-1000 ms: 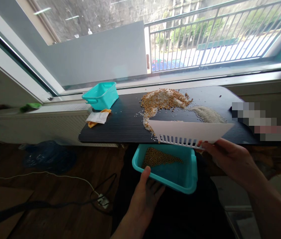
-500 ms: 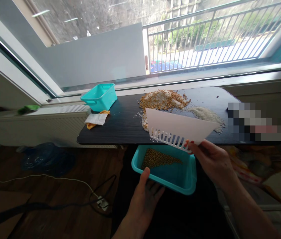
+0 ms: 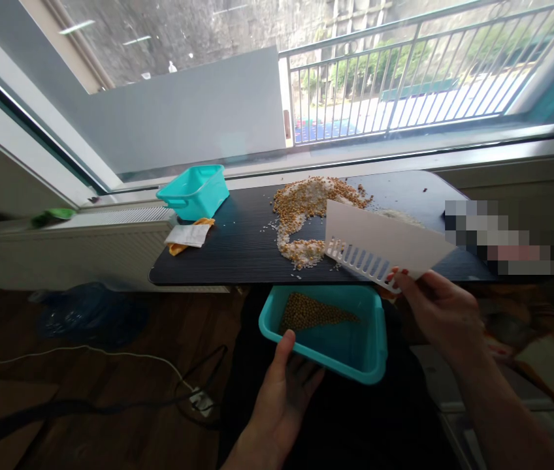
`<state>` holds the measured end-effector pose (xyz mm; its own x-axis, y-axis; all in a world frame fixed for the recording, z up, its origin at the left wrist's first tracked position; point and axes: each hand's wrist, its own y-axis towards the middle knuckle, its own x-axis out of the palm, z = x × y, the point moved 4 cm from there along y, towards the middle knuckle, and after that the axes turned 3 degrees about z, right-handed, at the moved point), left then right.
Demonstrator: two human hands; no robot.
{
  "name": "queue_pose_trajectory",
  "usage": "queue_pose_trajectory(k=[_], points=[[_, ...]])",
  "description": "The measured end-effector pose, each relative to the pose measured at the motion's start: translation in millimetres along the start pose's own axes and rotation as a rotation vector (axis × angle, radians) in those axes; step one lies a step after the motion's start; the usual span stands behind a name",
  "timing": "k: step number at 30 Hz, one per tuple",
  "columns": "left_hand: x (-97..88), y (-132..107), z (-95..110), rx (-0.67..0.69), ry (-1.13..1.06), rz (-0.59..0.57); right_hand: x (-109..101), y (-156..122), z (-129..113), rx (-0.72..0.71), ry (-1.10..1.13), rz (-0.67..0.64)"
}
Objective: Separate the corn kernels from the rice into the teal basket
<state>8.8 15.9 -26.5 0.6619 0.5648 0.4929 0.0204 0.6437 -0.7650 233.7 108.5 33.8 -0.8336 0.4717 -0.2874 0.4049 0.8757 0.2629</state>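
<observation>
My left hand [image 3: 284,385] grips the near left rim of a teal plastic basin [image 3: 340,359], thumb on the edge and fingers underneath. Inside the basin lies a layer of yellowish, soybean-like beans [image 3: 306,312], gathered toward its left and back. My right hand [image 3: 438,313] pinches the lower right of a white slotted sheet [image 3: 385,238], tilted above the table's front part. The sheet's slotted left corner meets the near end of a mixed pile of beans and white rice-like grains [image 3: 306,196]. A pale heap of grains [image 3: 399,215] is partly hidden behind the sheet.
A dark table [image 3: 238,254] stands under the window. On its left are another teal basin [image 3: 196,192] and a folded white-and-orange cloth [image 3: 189,236]. A radiator [image 3: 125,245] is at the left. A power strip [image 3: 202,401] and cables lie on the floor.
My right hand has moved the slotted sheet to the right, uncovering the near strip of beans and grains and covering more of the pale heap. My left hand and the held basin stay put.
</observation>
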Motion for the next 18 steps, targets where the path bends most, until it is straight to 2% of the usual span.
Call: queue_pose_trajectory(k=[5, 14, 18], points=[[-0.6, 0, 0, 0.007, -0.003, 0.008, -4, -3, -8, 0.048, -0.014, 0.052], [-0.8, 1, 0, -0.005, 0.0, -0.007, 20, 0, -19, -0.032, 0.045, -0.123], [-0.4, 1, 2, 0.007, -0.004, -0.01, 18, 1, -19, -0.04, 0.043, -0.153]])
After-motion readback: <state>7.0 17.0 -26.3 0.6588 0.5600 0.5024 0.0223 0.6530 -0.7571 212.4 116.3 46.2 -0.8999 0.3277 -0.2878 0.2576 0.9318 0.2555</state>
